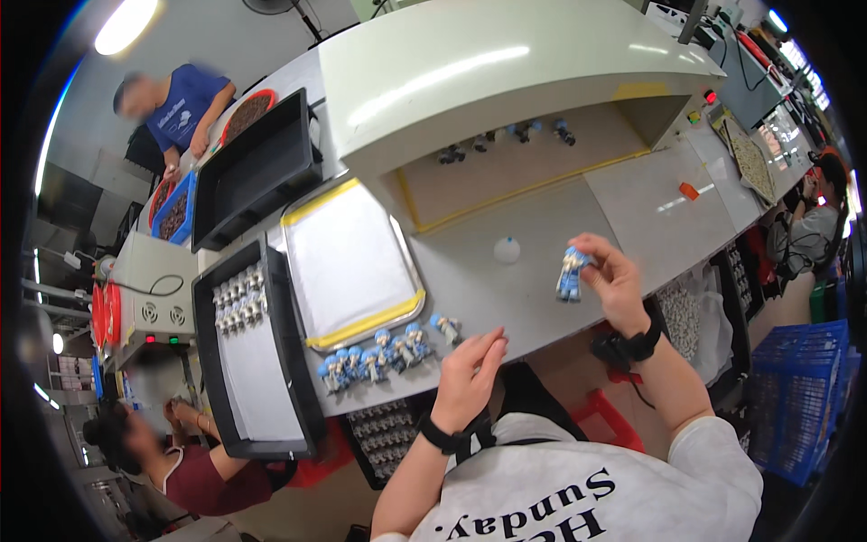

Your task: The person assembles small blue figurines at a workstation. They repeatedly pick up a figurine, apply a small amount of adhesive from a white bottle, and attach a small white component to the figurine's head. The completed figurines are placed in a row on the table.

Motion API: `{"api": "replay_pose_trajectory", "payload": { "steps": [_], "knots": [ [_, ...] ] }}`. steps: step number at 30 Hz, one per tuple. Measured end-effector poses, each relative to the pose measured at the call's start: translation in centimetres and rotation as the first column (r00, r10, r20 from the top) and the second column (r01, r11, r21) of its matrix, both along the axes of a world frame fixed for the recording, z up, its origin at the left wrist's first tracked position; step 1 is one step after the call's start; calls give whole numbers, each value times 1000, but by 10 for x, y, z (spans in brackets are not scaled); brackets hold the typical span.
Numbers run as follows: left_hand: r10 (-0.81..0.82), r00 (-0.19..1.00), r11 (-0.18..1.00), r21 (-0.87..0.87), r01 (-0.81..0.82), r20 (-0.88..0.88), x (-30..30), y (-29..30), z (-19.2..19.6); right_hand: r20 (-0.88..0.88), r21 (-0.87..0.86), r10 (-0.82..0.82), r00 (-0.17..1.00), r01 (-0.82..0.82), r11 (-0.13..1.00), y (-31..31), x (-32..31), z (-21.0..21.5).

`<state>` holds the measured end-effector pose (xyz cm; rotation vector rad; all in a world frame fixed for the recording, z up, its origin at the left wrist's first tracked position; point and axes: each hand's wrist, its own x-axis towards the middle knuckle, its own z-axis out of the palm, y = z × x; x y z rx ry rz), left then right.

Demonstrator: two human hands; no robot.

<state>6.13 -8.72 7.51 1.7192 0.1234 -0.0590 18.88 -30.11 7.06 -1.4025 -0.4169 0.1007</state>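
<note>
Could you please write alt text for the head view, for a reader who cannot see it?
A person's right hand holds a small blue figurine above a grey worktable, while the left hand, apparently empty, is near the front edge. Similar figurines cluster beside a white-lined tray, and co-workers appear on both sides.

Right of the paper-lined tray (348, 262) on the table (551, 217), the right hand's grip (616, 280) pinches a blue-and-white figurine (569, 278). The left hand's grip (470, 369), fingers extended, is at the tray's lower right, near a lone figurine (445, 329). Blue-capped figurines (368, 359) cluster just below the tray; left of it, a black bin (215, 379) holds pale figurines (240, 303).
</note>
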Motion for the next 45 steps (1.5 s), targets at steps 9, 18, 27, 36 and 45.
{"api": "replay_pose_trajectory", "payload": {
  "steps": [9, 18, 27, 36, 45],
  "knots": [
    [68, 985, 902, -411, -128, -157, -47, 33, 10, -273, 179, 270, 923, -227, 957, 91, -108, 4],
    [234, 962, 872, -408, -271, -140, -92, 60, 3, -406, 87, 297, 864, -287, 954, 134, -142, 7],
    [64, 997, 994, -86, -68, -50, -98, 77, -3, -499, 140, 247, 830, -204, 969, 137, -153, -9],
    [115, 949, 887, 400, -232, 295, -88, 56, -9, -384, -125, 4, 923, -56, 991, 122, -139, -28],
    [129, 958, 860, 452, -237, 257, -81, 53, -4, 101, -624, -314, 944, 306, 719, 67, 25, -113]
  ]
}}
